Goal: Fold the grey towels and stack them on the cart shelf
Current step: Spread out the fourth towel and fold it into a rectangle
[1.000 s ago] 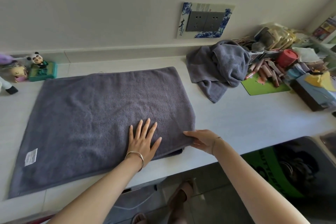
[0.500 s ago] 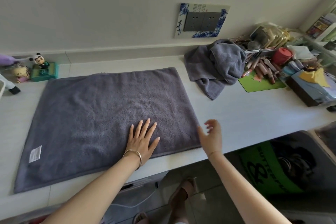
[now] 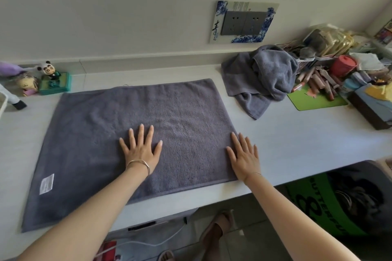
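At the far left of the white counter [image 3: 297, 144] stood a small panda figurine [image 3: 49, 70] on a green base, well clear of the work. Just right of it, the spread grey towel [image 3: 180, 112] lay flat and open across the counter, a white label [image 3: 47, 183] showing near its front left corner. The left hand [image 3: 141, 150], a thin bangle on the wrist, lay palm down on the cloth a little left of its middle and toward the front edge, fingers straight and fanned wide, gripping nothing. The right hand [image 3: 244, 155] lay flat too, fingers straight and close together, set along the towel's right edge near the front corner, thumb on the cloth and outer fingers over bare counter; it held nothing. Further right, apart from both hands, a second crumpled grey towel [image 3: 269, 74] sat heaped against the back wall. Beyond it lay a green mat [image 3: 314, 101] and a red cup [image 3: 343, 65] among clutter.
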Action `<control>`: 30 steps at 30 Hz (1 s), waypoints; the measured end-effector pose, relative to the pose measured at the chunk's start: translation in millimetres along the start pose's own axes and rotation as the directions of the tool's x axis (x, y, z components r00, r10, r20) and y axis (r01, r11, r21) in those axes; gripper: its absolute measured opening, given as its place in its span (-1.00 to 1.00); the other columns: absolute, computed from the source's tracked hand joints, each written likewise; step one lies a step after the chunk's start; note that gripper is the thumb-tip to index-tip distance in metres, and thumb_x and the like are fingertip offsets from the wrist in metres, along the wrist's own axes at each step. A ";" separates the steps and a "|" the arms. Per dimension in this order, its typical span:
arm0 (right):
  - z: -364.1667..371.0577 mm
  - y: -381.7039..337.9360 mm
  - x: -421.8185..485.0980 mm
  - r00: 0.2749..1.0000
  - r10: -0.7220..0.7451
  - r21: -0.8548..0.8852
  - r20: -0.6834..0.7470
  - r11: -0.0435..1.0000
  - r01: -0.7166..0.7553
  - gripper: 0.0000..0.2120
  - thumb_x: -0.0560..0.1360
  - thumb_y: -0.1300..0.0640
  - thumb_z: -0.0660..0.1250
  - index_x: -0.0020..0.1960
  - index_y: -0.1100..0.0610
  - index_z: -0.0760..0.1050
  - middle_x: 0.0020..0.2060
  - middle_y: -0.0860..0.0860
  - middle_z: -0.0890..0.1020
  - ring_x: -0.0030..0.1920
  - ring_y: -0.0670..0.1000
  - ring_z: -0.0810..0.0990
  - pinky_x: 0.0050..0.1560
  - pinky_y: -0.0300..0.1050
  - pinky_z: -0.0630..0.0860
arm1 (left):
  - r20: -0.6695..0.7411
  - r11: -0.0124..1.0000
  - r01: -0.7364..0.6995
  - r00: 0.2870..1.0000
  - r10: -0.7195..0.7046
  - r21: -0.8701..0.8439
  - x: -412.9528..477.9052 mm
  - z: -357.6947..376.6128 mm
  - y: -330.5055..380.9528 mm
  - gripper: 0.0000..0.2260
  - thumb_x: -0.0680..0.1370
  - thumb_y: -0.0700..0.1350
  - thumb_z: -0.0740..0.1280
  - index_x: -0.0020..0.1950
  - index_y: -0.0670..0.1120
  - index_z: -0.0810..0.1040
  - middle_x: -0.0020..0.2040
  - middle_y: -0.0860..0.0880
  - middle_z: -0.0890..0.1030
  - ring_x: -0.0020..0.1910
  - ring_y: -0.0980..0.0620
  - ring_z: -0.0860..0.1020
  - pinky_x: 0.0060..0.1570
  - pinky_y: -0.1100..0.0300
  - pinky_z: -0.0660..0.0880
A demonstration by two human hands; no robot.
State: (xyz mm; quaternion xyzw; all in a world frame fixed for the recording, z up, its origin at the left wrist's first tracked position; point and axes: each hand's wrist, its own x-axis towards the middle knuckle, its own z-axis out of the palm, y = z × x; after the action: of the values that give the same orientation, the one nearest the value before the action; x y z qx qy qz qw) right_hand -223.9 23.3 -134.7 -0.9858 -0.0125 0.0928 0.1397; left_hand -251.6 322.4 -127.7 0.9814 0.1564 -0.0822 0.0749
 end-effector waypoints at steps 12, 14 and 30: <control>-58.2 -27.7 94.0 0.965 0.146 0.589 0.220 0.769 -0.251 -0.56 0.49 0.02 0.38 0.29 0.18 0.41 0.06 0.12 0.57 -0.02 0.05 0.53 0.00 -0.19 0.41 | -0.011 0.996 -0.080 0.997 0.079 -0.035 29.4 4.8 7.9 -0.38 0.39 0.35 -0.38 0.44 0.23 -0.30 0.55 0.01 -0.20 0.51 -0.17 -0.23 0.37 -0.25 -0.32; -68.0 -28.9 100.0 0.952 0.073 0.626 0.299 0.738 -0.253 -0.63 0.50 0.05 0.37 0.23 0.21 0.46 0.01 0.09 0.62 -0.07 0.02 0.59 -0.05 -0.22 0.50 | -0.015 0.996 -0.080 0.997 0.080 -0.027 30.3 7.2 9.9 -0.34 0.32 0.37 -0.47 0.41 0.23 -0.33 0.55 0.00 -0.22 0.51 -0.17 -0.24 0.38 -0.25 -0.32; -172.9 -124.7 82.0 0.922 -0.291 0.879 0.257 0.467 -0.097 -0.79 0.56 0.19 0.23 0.09 -0.08 0.47 -0.16 -0.24 0.58 -0.33 -0.38 0.56 -0.36 -0.53 0.42 | -0.203 0.859 -0.121 0.979 0.020 -0.498 35.3 -18.2 14.4 -0.37 0.50 0.25 -0.22 0.53 0.04 0.08 0.53 0.02 0.14 0.52 0.00 0.03 0.48 0.08 -0.11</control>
State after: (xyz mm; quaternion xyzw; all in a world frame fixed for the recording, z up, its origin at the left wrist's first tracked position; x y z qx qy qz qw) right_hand -110.9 100.0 48.4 -0.7336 -0.0462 0.2624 0.6252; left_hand -211.4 322.4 -114.7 0.9354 0.1428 0.0591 0.3180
